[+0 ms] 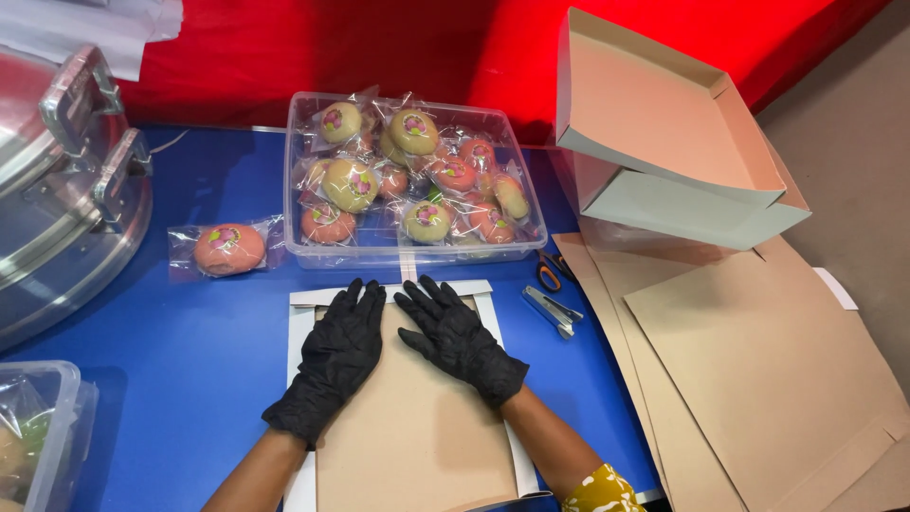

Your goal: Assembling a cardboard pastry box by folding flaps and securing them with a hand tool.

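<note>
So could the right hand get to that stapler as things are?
Probably yes. The right hand lies flat on the unfolded cardboard box, and the stapler sits just beside it on bare blue table with nothing between.

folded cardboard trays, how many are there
2: both at the upper right, stacked. The upper tray is tilted and rests on the lower tray. Flat cardboard sheets lie beneath; none looks folded.

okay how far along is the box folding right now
Done: two folded boxes stacked at right. In hand: left hand and right hand press one flat box blank. Left: more flat cardboard sheets, and the wrapped buns sit in their clear tub.
</note>
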